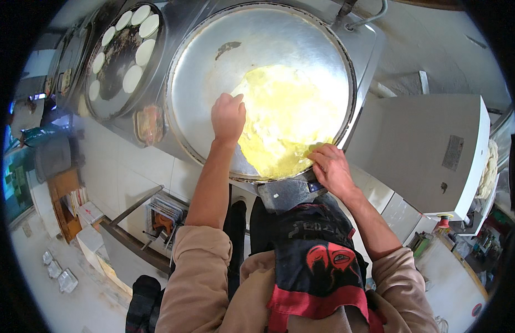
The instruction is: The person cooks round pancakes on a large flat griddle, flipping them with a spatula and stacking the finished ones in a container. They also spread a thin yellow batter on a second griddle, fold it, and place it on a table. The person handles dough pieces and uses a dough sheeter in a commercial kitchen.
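A broad, thin yellow sheet of dough or batter (282, 120) lies on a large round metal griddle (207, 75), brightly lit in its middle. My left hand (229, 118) pinches the sheet's left edge, fingers curled inward. At the lower right, near the griddle's rim, my right hand (332, 168) has its thumb and fingertips closed on the sheet's edge. Part of that edge is hidden under the fingers. A wide metal scraper blade (282, 195) juts out below the griddle rim, close to my right hand.
A second round griddle (115, 79) at the upper left bears several pale discs. Between the griddles' lower edges sits a small container (149, 125). A large grey machine housing (424, 154) with a red knob stands to the right. A metal-framed rack (161, 216) is below left.
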